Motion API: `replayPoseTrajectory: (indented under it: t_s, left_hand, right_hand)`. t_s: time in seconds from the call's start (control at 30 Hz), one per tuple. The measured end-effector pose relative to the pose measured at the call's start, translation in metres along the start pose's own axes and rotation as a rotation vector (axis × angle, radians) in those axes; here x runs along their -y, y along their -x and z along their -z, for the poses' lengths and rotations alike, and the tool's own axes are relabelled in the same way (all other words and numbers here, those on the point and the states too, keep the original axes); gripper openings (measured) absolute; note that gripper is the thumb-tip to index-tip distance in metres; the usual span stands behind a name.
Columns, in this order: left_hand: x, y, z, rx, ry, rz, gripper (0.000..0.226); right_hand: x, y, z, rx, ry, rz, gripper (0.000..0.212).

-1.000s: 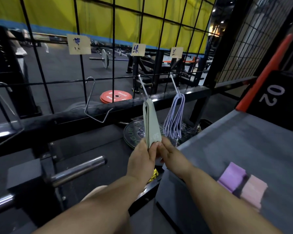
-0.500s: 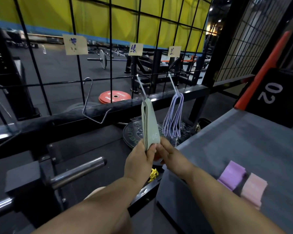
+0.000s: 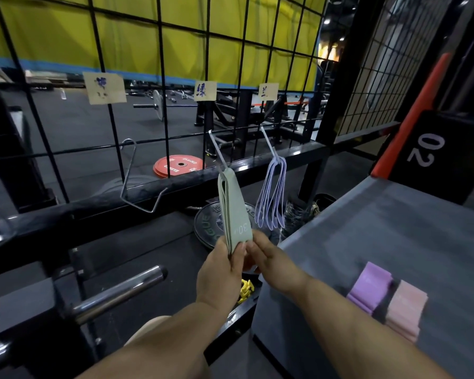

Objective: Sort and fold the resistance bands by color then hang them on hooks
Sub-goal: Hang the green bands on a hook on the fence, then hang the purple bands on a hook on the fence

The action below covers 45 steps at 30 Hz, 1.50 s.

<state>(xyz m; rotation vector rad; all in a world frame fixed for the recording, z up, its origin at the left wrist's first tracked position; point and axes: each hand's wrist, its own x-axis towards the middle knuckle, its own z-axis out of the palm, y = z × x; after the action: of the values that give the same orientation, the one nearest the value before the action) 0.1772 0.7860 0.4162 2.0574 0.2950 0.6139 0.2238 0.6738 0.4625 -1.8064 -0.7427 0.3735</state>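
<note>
On middle hook (image 3: 217,149), green bands (image 3: 234,212).

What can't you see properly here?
Head view only:
1. Bottom end of the green bands: covered by the left hand.
2. Whether the right hand pinches them: the fingertips crowd together, too small to tell.
3. Writing on the left label: blurred.

- I get one view only: a wide-angle head cam worn by the person.
- It faces forward and down at the wire grid (image 3: 162,77), with the grey table (image 3: 394,228) on the right.
- It sits close in: the left hand (image 3: 225,272) and right hand (image 3: 274,261) are near centre at the green band (image 3: 234,212), and the forearms run off the bottom edge.
</note>
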Motion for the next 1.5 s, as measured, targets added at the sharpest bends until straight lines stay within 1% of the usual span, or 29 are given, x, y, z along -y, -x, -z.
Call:
replayPoseTrajectory:
  t_s: [0.13, 0.23, 0.37, 0.43, 0.5, 0.53, 0.57, 0.63, 0.7, 0.83, 0.93, 1.03, 1.1, 1.2, 1.33, 1.5]
  left_hand:
    - [-0.005, 0.0, -0.001, -0.005, 0.014, 0.016, 0.033]
    - [-0.009, 0.002, -0.003, -0.025, 0.117, 0.07, 0.023]
    - [-0.014, 0.006, -0.008, -0.043, 0.258, 0.131, 0.023]
    - [-0.013, 0.007, -0.012, -0.04, 0.308, 0.154, 0.027]
    - [-0.007, 0.01, -0.02, -0.02, 0.273, 0.16, 0.042]
    - [-0.004, 0.011, -0.024, 0.0, 0.241, 0.164, 0.048]
    - [-0.001, 0.013, -0.028, 0.023, 0.217, 0.171, 0.049]
    - [-0.001, 0.014, -0.037, 0.092, 0.183, 0.192, 0.04]
    - [-0.003, 0.015, -0.048, 0.162, 0.126, 0.188, 0.031]
    - [-0.009, 0.012, -0.081, 0.294, 0.041, 0.103, 0.029]
    - [-0.019, 0.012, -0.109, 0.446, -0.069, 0.047, 0.025]
    - [-0.027, 0.012, -0.139, 0.54, -0.121, -0.014, 0.029]
    - [-0.035, 0.012, -0.156, 0.628, -0.127, 0.003, 0.032]
    - [-0.043, 0.012, -0.176, 0.734, -0.186, 0.006, 0.039]
    - [-0.046, 0.014, -0.195, 0.763, -0.207, 0.016, 0.041]
    - [-0.047, 0.012, -0.209, 0.727, -0.175, 0.007, 0.028]
  right_hand:
    - [-0.002, -0.003, 0.001, -0.012, 0.02, 0.011, 0.024]
    - [-0.004, -0.004, 0.0, -0.014, -0.002, 0.013, 0.025]
    - [-0.005, -0.003, 0.004, -0.008, -0.036, 0.006, 0.024]
    - [-0.01, -0.003, 0.009, -0.033, -0.021, -0.037, 0.024]
    - [-0.018, 0.0, 0.014, -0.07, 0.022, -0.08, 0.026]
    - [-0.022, 0.002, 0.018, -0.103, 0.044, -0.109, 0.026]
    - [-0.027, 0.006, 0.023, -0.15, 0.072, -0.144, 0.025]
    - [-0.036, 0.015, 0.038, -0.224, 0.145, -0.197, 0.021]
    - [-0.047, 0.023, 0.057, -0.274, 0.293, -0.225, 0.018]
    - [-0.073, 0.044, 0.101, -0.433, 0.423, -0.349, 0.008]
    - [-0.085, 0.067, 0.132, -0.538, 0.617, -0.47, 0.018]
    - [-0.097, 0.087, 0.152, -0.594, 0.701, -0.593, 0.029]
    - [-0.106, 0.098, 0.162, -0.577, 0.756, -0.653, 0.035]
    - [-0.115, 0.112, 0.172, -0.488, 0.783, -0.698, 0.04]
    - [-0.113, 0.12, 0.177, -0.411, 0.87, -0.722, 0.041]
    - [-0.113, 0.118, 0.177, -0.343, 0.86, -0.713, 0.04]
